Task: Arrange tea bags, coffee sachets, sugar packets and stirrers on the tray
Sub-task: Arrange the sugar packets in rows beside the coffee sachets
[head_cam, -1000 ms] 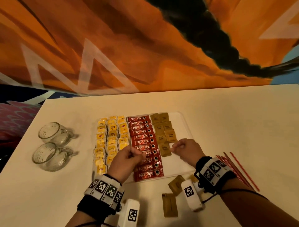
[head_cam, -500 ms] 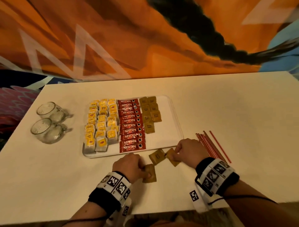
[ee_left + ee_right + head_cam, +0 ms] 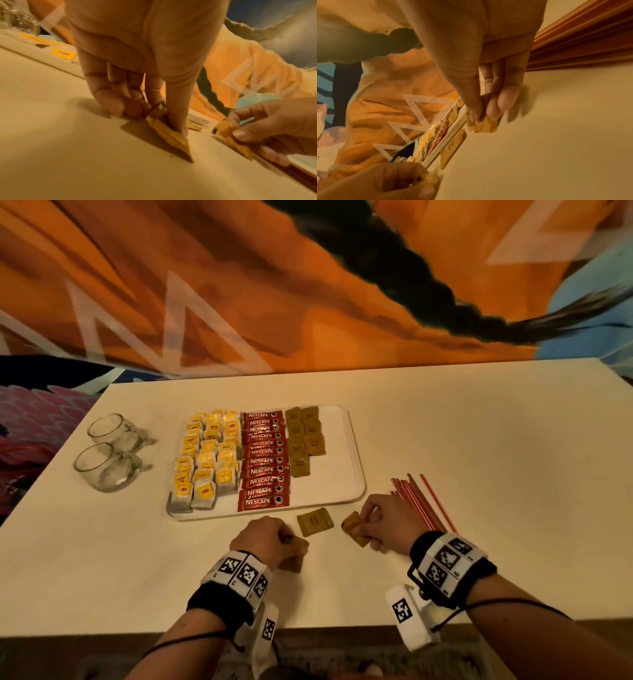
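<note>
A white tray (image 3: 346,460) holds rows of yellow tea bags (image 3: 205,463), red coffee sachets (image 3: 263,460) and brown sugar packets (image 3: 305,440). In front of it, my left hand (image 3: 270,537) pinches a brown sugar packet (image 3: 169,136) against the table. My right hand (image 3: 383,520) pinches another brown sugar packet (image 3: 354,529), seen under its fingertips (image 3: 494,108) in the right wrist view. A third loose sugar packet (image 3: 314,521) lies flat between the hands. Red stirrers (image 3: 421,501) lie on the table right of the tray.
Two glass mugs (image 3: 109,450) stand left of the tray. The cream table (image 3: 479,440) ends at its near edge just behind my wrists. An orange patterned wall rises behind the table.
Both hands came back from over the tray to the table in front of it. Each now pinches a loose sugar packet there. The head view has shifted.
</note>
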`<state>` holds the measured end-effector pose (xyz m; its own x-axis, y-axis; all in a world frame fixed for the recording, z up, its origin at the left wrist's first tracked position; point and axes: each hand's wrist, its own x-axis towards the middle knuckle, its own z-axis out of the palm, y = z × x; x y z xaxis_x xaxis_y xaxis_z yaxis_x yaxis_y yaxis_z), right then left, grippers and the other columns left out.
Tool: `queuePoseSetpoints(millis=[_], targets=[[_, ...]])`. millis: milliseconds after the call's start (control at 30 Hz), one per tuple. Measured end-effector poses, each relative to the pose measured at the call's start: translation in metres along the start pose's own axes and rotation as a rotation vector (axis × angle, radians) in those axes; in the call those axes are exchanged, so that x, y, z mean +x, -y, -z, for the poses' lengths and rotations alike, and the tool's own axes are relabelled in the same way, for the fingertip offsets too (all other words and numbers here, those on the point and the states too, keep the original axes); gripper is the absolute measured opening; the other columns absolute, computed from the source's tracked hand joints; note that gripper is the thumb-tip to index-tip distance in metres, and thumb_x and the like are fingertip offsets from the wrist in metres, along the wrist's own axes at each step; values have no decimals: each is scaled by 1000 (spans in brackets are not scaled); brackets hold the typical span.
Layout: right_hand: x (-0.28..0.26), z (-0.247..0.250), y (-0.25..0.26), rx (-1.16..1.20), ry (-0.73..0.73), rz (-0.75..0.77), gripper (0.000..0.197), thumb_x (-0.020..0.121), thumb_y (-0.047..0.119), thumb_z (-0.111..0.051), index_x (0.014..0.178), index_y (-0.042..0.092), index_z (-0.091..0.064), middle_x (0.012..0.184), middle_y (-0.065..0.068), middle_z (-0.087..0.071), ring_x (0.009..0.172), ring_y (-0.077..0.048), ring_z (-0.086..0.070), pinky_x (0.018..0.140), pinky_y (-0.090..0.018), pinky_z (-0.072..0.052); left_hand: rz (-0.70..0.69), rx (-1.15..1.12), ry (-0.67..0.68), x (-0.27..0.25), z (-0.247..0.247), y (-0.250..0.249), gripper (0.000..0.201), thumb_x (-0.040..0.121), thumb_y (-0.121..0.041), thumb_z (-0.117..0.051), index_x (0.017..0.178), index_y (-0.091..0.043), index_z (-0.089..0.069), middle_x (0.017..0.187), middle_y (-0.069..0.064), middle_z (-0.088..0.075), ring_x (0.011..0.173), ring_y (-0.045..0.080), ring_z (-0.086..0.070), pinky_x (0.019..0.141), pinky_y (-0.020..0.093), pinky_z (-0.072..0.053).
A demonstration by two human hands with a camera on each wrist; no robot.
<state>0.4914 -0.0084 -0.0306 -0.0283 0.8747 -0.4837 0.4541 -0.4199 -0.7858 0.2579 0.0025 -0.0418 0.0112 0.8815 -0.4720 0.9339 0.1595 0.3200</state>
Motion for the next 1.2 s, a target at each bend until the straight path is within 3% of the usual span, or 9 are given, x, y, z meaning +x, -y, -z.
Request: queuePoseSetpoints(millis=[133, 267, 467, 600, 700, 867, 967, 1067, 1200], targets=[[-5, 11, -9, 49, -4, 45, 21, 76, -6, -72, 89, 6, -60, 61, -9, -64, 56, -21, -59, 54, -32, -47, -131, -205, -99, -6, -2, -2, 29, 68, -48, -79, 82, -26, -67, 93, -6, -62, 88, 14, -58, 76, 29, -47], [-11, 16, -11, 13, 6, 81, 23, 75, 3, -77, 94, 10, -67, 87, -21, -71, 59, -14, -62, 56, -28, -52, -274, -322, -205, 1, -7, -22, 21, 72, -32, -79, 74, -24, -60, 104, -3, -54, 96, 15, -52, 84, 27, -41], [-21, 28, -6, 47, 20, 207, 22, 81, 3, -73, 96, 14, -62, 80, -25, -68, 61, -21, -65, 56, -27, -56, -156, -135, -195, 10, -20, -38, 26, 77, -35, -74, 92, -22, -57, 105, 1, -57, 93, 17, -55, 83, 31, -48], [-24, 29, -1, 179, 120, 213, 11, 85, 1, -68, 96, 6, -68, 75, -16, -67, 61, -15, -65, 62, -27, -58, -67, -286, -74, 10, -18, -36, 41, 70, -27, -81, 101, -22, -54, 100, -1, -62, 92, 17, -60, 82, 33, -53], [-23, 29, 4, 181, 167, 208, 21, 82, 0, -70, 103, 5, -71, 87, -9, -71, 73, -12, -68, 67, -22, -58, -42, -352, -18, 4, -16, -34, 39, 74, -22, -79, 105, -16, -57, 97, -2, -64, 84, 13, -61, 67, 22, -51], [-16, 25, 12, 72, 153, 259, 26, 81, 0, -71, 105, 10, -73, 88, 0, -73, 76, -6, -68, 71, -14, -54, -106, -217, -89, -7, -12, -23, 20, 79, -34, -72, 86, -18, -63, 88, 1, -63, 83, 16, -55, 69, 25, -40], [-8, 19, 20, 115, 65, 251, 14, 87, 17, -69, 98, 11, -75, 87, -4, -74, 72, -9, -65, 68, -21, -56, -119, -538, -82, -8, -5, -12, 13, 77, -26, -77, 83, -19, -68, 85, 1, -70, 81, 17, -65, 71, 27, -52], [0, 14, 31, 120, 46, 231, 15, 86, 24, -70, 96, 14, -76, 93, -3, -74, 77, -11, -63, 66, -23, -55, -110, -947, 11, -13, 9, -10, 16, 81, -6, -72, 96, -8, -68, 86, 10, -71, 79, 27, -72, 74, 44, -59], [5, 5, 50, 181, 114, 213, 15, 89, 22, -66, 96, 11, -74, 75, 1, -69, 65, -7, -60, 62, -21, -52, -125, -1110, 44, -13, 27, -9, 20, 81, 1, -69, 99, -7, -66, 80, 6, -71, 66, 17, -71, 56, 30, -56]])
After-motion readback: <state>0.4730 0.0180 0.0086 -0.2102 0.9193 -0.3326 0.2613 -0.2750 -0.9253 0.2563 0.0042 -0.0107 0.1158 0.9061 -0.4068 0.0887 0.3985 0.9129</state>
